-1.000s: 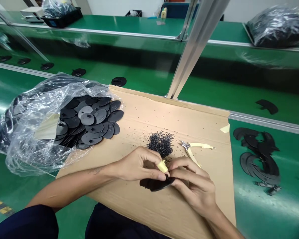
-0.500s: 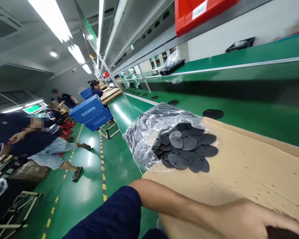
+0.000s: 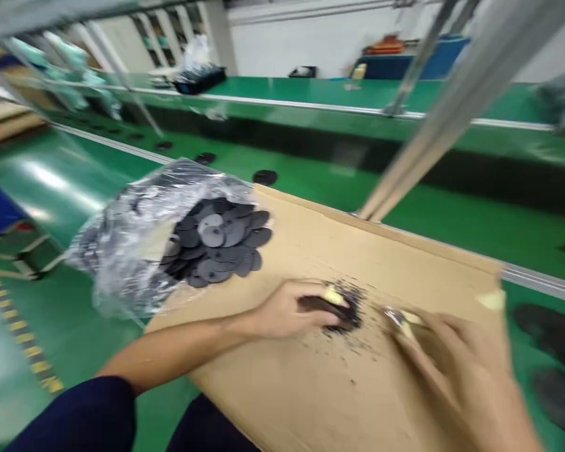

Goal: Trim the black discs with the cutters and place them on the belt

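Note:
My left hand (image 3: 292,311) is closed round a black disc (image 3: 324,306), seen nearly edge-on above the cardboard. Something pale yellow wraps its fingertip. Beneath it lies a small heap of black scraps (image 3: 353,307), with bits scattered around. To the right, my right hand (image 3: 456,358) is closed on a small tool with a shiny metal tip (image 3: 394,316); motion blur hides its kind. Pale yellow also covers a fingertip there. Left of both hands, a pile of black discs (image 3: 226,242) spills from a clear plastic bag (image 3: 122,245) onto the cardboard sheet (image 3: 282,389).
Behind the cardboard runs a green bench (image 3: 311,182) with more black discs (image 3: 265,177) in a row. A slanted metal post (image 3: 419,138) rises at its edge. Dark discs (image 3: 550,333) lie at the right. A black tray (image 3: 200,80) sits on the raised shelf.
The view has swung right and down from the aisle to the cardboard. Both hands and the scrap heap now show; earlier only my left arm and part of that hand were visible.

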Motion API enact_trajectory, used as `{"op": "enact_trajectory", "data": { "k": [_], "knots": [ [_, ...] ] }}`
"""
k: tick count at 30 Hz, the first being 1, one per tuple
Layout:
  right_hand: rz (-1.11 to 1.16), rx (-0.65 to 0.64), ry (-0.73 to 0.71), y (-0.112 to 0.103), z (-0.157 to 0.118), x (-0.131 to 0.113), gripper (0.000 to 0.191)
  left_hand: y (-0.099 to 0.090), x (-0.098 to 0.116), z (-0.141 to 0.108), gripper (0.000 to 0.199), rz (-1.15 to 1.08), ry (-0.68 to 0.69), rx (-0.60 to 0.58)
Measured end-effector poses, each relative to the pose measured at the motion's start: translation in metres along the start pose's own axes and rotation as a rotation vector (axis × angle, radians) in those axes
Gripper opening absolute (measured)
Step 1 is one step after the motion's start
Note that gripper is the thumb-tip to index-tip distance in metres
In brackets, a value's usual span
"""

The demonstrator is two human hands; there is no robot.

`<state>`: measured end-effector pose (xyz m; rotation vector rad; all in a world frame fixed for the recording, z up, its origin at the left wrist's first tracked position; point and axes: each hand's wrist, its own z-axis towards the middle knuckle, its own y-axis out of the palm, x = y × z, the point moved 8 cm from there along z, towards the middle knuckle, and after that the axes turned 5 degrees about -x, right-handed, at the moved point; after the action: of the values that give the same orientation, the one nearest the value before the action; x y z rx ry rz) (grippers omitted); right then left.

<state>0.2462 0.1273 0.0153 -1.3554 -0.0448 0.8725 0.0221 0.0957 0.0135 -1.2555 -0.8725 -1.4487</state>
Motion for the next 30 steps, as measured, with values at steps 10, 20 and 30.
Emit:
{"op": "enact_trajectory", "data": {
  "k": [10, 20, 30],
  "knots": [
    [0.259, -0.105, -0.151, 0.008, -0.013, -0.074, 0.033, 0.006, -0.001, -0.013, 0.020, 0.027, 0.047, -0.015],
    [0.222, -0.060, -0.239, 0.002, -0.011, -0.075, 0.035, 0.008, 0.003, -0.012, 0.021, 0.081, 0.100, -0.065],
    [0.223, -0.047, -0.275, -0.002, -0.013, -0.080, 0.034, 0.008, -0.002, -0.013, 0.025, -0.017, 0.079, -0.045]
  ]
}}
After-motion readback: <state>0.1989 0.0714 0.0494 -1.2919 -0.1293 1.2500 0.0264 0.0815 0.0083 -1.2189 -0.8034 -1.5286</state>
